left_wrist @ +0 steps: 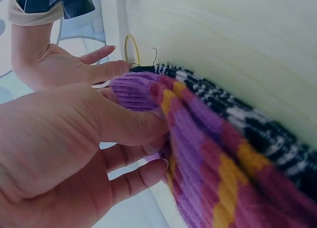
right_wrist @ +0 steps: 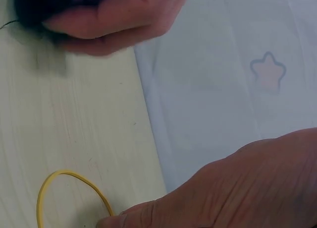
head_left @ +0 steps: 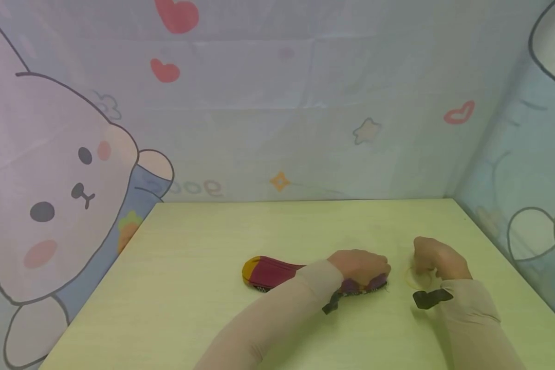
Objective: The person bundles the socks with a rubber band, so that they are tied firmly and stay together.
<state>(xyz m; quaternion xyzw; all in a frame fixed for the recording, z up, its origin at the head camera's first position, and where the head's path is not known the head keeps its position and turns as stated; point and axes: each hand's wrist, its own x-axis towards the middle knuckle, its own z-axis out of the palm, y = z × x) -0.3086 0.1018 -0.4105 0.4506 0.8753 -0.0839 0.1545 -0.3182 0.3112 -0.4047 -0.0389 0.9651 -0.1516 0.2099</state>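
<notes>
Knitted socks [head_left: 275,272], maroon with a mustard toe, lie across the middle of the table. Their ribbed cuff [left_wrist: 203,153] has purple, maroon and mustard patches, and a black-and-white speckled knit layer [left_wrist: 242,109] runs along it. My left hand [head_left: 361,266] grips this cuff end between thumb and fingers, covering part of it. To the right, my right hand [head_left: 441,259] pinches a thin yellow rubber band [right_wrist: 64,172], which hangs as a loose loop close over the table. The band is apart from the socks.
The pale yellow-green table [head_left: 189,308] reaches back to a printed cloth wall [head_left: 259,103] and a side cloth [head_left: 527,180] at the right. Dark straps [head_left: 432,298] hang at both wrists. A loose thread [left_wrist: 155,54] sticks out from the sock end.
</notes>
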